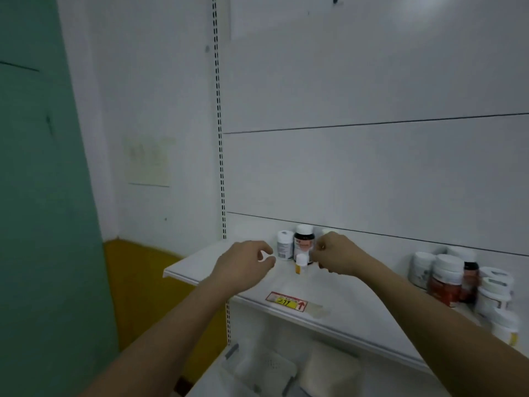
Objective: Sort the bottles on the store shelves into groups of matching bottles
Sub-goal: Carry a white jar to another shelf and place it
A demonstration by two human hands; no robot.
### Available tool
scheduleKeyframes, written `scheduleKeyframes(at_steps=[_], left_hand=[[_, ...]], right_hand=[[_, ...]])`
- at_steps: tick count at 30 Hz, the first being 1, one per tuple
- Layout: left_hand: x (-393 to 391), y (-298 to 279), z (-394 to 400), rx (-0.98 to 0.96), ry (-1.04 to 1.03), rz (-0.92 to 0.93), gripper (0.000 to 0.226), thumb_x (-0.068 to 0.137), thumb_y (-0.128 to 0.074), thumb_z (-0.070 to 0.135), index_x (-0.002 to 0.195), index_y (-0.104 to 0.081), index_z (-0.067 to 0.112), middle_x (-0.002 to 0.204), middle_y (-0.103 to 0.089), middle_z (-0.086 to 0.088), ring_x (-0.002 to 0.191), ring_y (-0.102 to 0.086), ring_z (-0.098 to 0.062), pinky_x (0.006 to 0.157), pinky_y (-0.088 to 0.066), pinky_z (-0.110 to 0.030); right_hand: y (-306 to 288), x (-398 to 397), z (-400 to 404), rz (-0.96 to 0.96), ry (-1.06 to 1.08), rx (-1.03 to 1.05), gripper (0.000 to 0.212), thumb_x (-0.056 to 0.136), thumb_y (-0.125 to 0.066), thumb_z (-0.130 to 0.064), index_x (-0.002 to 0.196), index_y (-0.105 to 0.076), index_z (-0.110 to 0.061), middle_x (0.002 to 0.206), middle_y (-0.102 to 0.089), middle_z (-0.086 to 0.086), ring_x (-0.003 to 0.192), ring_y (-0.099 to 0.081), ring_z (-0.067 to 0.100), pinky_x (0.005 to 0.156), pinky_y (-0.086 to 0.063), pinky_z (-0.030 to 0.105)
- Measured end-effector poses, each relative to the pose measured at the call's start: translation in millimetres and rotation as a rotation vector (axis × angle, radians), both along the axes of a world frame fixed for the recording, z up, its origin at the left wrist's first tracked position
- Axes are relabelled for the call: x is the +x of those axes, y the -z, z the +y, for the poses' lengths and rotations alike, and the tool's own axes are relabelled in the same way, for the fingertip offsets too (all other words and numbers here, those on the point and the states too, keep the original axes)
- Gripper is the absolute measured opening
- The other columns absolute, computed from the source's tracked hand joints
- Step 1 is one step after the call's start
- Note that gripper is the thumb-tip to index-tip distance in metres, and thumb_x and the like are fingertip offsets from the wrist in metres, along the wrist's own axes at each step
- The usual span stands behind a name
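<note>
While both of my arms are reaching over the white shelf (206, 265), I am reading the scene from left to right. Teal wall (43, 196) is filling the left edge, with a yellow band (137, 270) showing low beside it. My left hand (243, 265) is hovering above the shelf's left part, its fingers loosely curled and gripping nothing. Just right of it, a white bottle (284, 245) and a taller dark bottle (304, 243) are standing upright against the back panel, side by side. A small white-capped orange bottle (300, 263) is standing in front of the dark one, between my two hands. My right hand (335, 255) is sitting just right of that small bottle, fingers curled; whether they are pinching anything, I cannot tell through the blur. A red and yellow price tag (286, 301) is lying on the shelf's front lip. Well apart at the far right, a cluster of white-lidded bottles (458, 282) is crowding the shelf, blurred.
</note>
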State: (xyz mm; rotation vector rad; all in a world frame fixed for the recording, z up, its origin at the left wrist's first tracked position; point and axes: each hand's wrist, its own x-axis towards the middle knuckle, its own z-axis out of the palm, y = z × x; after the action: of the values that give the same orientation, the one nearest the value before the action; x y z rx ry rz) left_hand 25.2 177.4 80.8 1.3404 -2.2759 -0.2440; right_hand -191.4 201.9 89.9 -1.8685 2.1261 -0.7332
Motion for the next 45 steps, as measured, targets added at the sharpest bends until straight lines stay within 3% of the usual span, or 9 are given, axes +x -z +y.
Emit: scheduleKeyframes(at_steps=[5,11,17,28,31,38,40,43,45], left_hand=[[13,27,-70,0.089,0.087,0.005,0.032,0.093,-0.053,0.048,0.122,-0.06,0.034,0.116,-0.062,0.008,0.099,-0.056,-0.01,0.077,-0.039,-0.026],[35,46,-147,0.106,0.259,0.081,0.029,0.094,-0.054,0.044,0.121,-0.06,0.034,0.115,-0.062,0.01,0.101,-0.056,-0.01,0.082,-0.042,-0.026],[21,62,-198,0.169,0.396,0.253,0.031,0.092,-0.06,0.038,0.121,-0.062,0.03,0.111,-0.063,0.008,0.098,-0.059,-0.012,0.09,-0.05,-0.033],[-67,67,-251,0.153,0.375,0.461,0.055,0.085,-0.071,0.029,0.135,-0.048,0.027,0.134,-0.044,-0.005,0.11,-0.054,-0.023,0.092,-0.047,-0.034],[-85,77,-264,0.166,0.409,0.438,0.051,0.081,-0.075,0.033,0.127,-0.051,0.029,0.129,-0.042,-0.003,0.101,-0.054,-0.02,0.086,-0.049,-0.031],[-104,99,-284,0.059,0.497,0.431,0.043,0.071,-0.083,0.037,0.1,-0.052,0.03,0.105,-0.054,0.0,0.085,-0.056,-0.018,0.072,-0.049,-0.032],[-98,93,-289,0.147,0.561,0.422,0.037,0.074,-0.082,0.029,0.097,-0.053,0.028,0.105,-0.061,0.001,0.084,-0.061,-0.017,0.071,-0.054,-0.031],[-82,77,-297,0.411,0.722,0.327,0.035,0.076,-0.08,0.015,0.098,-0.056,0.028,0.114,-0.063,0.009,0.095,-0.068,-0.011,0.084,-0.059,-0.036],[-75,73,-298,0.466,0.781,0.29,0.039,0.072,-0.084,0.018,0.099,-0.058,0.03,0.118,-0.062,0.009,0.103,-0.066,-0.013,0.088,-0.058,-0.041]], right_hand=[[25,16,-49,0.022,0.093,0.054,0.023,0.092,-0.056,-0.028,0.084,-0.061,-0.008,0.082,-0.067,0.013,0.066,-0.054,0.018,0.065,-0.048,0.032],[28,29,-79,-0.026,0.324,-0.068,0.02,0.09,-0.058,-0.021,0.085,-0.066,-0.004,0.076,-0.065,0.01,0.061,-0.055,0.016,0.062,-0.049,0.033],[45,44,-91,-0.026,0.444,-0.155,0.01,0.092,-0.061,-0.023,0.088,-0.065,-0.014,0.081,-0.066,0.002,0.071,-0.061,0.016,0.063,-0.05,0.029],[80,12,-127,-0.089,0.379,-0.264,0.013,0.09,-0.065,-0.028,0.099,-0.067,-0.019,0.097,-0.067,-0.002,0.086,-0.062,0.011,0.076,-0.053,0.027],[77,-2,-139,-0.097,0.31,-0.199,0.02,0.088,-0.066,-0.037,0.104,-0.067,-0.025,0.101,-0.066,-0.006,0.092,-0.063,0.01,0.083,-0.054,0.03],[78,-19,-136,-0.086,0.224,-0.143,0.021,0.08,-0.071,-0.045,0.096,-0.065,-0.032,0.095,-0.065,-0.007,0.085,-0.061,0.011,0.08,-0.055,0.034],[81,-19,-134,-0.101,0.213,-0.109,0.027,0.075,-0.071,-0.05,0.093,-0.062,-0.033,0.093,-0.063,-0.008,0.082,-0.06,0.011,0.075,-0.053,0.032],[77,-21,-131,-0.108,0.206,-0.072,0.036,0.066,-0.067,-0.057,0.095,-0.058,-0.036,0.092,-0.061,-0.013,0.08,-0.058,0.007,0.069,-0.052,0.024],[78,-23,-130,-0.096,0.203,-0.077,0.037,0.065,-0.07,-0.057,0.095,-0.056,-0.04,0.09,-0.06,-0.016,0.077,-0.058,0.004,0.065,-0.048,0.021]])
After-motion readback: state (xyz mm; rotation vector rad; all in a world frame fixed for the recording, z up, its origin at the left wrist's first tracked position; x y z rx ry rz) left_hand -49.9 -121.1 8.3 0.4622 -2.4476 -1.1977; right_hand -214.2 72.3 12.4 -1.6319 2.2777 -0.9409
